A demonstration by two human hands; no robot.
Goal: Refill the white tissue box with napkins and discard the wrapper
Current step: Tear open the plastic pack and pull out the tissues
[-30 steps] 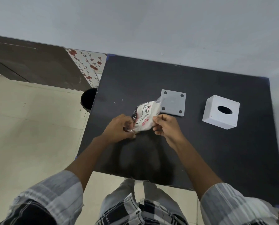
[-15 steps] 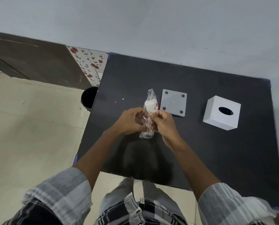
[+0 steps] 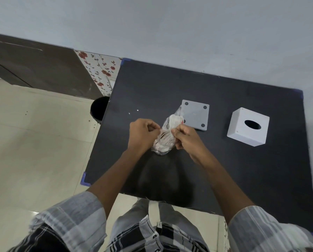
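Here my left hand (image 3: 143, 135) and right hand (image 3: 186, 138) pinch the napkin pack (image 3: 165, 137) wrapper, seemingly at its seam; I'd pull apart gently, above the table (image 3: 224, 170) middle.

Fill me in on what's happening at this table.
A person stands at a black table, holding a plastic-wrapped pack of napkins above it. The left hand and right hand each pinch the wrapper and pull it apart. The napkins are not out yet. A white tissue box sits to the right, hole up. Its grey base plate lies flat beside the pack. A dark bin stands on the floor, left of the table.
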